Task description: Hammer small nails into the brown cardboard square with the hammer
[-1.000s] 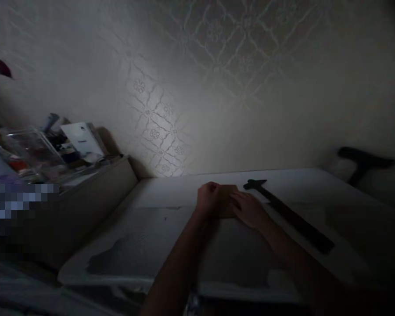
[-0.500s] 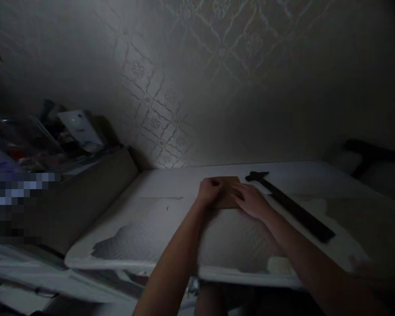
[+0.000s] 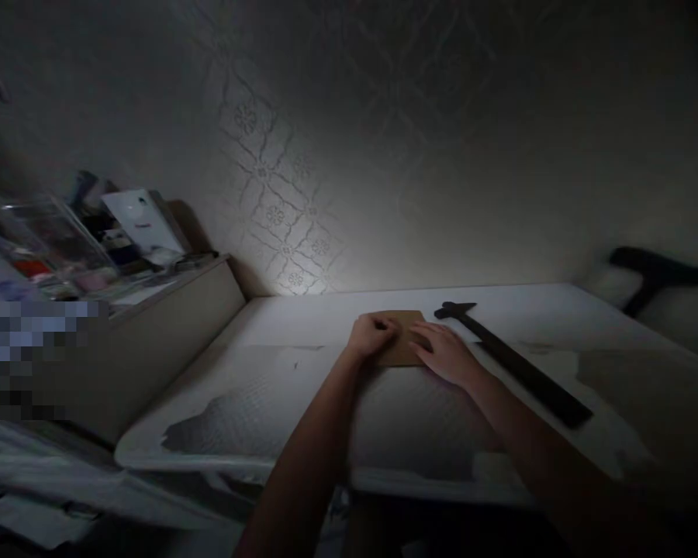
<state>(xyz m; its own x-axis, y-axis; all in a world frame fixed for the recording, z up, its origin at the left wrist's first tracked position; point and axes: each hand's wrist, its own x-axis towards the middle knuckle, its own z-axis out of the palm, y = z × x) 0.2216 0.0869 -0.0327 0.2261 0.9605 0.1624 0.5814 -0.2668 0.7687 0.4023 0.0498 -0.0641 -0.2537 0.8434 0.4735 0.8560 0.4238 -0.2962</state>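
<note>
A flat brown square piece [image 3: 404, 350], like cardboard or thin wood, lies on the white table [image 3: 302, 322]. My left hand [image 3: 371, 335] rests on its left side, thumb and fingers pinched together; anything between the fingertips is too small to make out. On the right side of the piece lies my right hand [image 3: 442, 350], fingers stretched out and flat. Just to the right of it is a hammer [image 3: 512, 360], its dark head towards the wall and its handle slanting towards me.
At the left a raised cabinet [image 3: 180, 325] carries a white box [image 3: 143, 221], a clear plastic container [image 3: 52, 232] and clutter. A dark T-shaped object [image 3: 654, 271] stands off the right edge. A patterned wall [image 3: 442, 217] rises behind the table, whose covering is worn in patches.
The light on the wall and table has shifted, with the upper wall darker now. Both hands, the brown piece and the hammer stay nearly where they were.
</note>
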